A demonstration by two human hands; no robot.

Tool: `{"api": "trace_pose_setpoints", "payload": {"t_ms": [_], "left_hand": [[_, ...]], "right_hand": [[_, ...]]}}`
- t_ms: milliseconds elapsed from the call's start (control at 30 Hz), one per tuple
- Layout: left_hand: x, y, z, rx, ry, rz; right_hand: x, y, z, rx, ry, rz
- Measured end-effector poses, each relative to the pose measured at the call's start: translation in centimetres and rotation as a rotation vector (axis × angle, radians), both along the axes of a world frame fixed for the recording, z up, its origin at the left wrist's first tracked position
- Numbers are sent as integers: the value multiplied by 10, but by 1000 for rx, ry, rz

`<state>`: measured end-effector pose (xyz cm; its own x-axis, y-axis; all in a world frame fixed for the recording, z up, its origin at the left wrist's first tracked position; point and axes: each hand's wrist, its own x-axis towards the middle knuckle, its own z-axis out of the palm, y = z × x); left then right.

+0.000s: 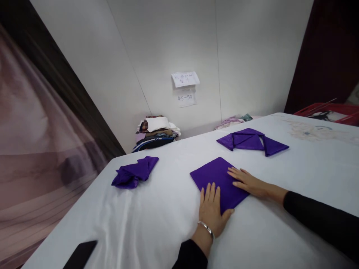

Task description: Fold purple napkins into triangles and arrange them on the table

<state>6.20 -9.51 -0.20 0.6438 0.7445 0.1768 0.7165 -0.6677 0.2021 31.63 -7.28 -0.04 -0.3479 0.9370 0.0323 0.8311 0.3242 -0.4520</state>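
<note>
From above, one head-worn camera looks forward and down across the white table (pixel 159 216) toward the wall (pixel 168 41).

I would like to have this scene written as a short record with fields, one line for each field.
Left hand: spread flat on the purple cloth, wearing a silver bracelet; the hand covers its near-left edge
Right hand: laid flat on the right side of the same cloth
Surface: table with white cover
Left on table: crumpled-looking purple bundle
Beyond the cloth: folded purple piece
Near-left corner: flat black object, partly out of frame
Wall: handwritten papers, lower one reading "45-50"
</note>
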Motion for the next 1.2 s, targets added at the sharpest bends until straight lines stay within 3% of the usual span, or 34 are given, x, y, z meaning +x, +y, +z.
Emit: {"api": "trace_pose_setpoints", "payload": {"t_ms": [100,267,367,467,633,767,933,1067,1200], "left_hand": [[6,-11,5,3,-25,-114],[6,-9,8,70,91,-83],[-18,2,16,102,93,-11],[-56,11,23,129,22,87],[-96,9,18,-10,32,201],[-82,4,14,-15,-6,212],[-65,8,1,1,81,200],[-70,13,-14,-12,141,200],[-71,14,-19,-18,151,210]], "right_hand": [[6,-31,2,14,-29,64],[7,-50,1,11,-76,70],[-12,-63,0,6,-62,69],[-37,-81,2,-21,-10,173],[-74,-90,17,-13,38,277],[-109,-76,29,40,69,294],[-140,-68,22,-3,73,400],[-131,-75,14,-24,83,433],[-106,-89,12,-30,95,426]]}}
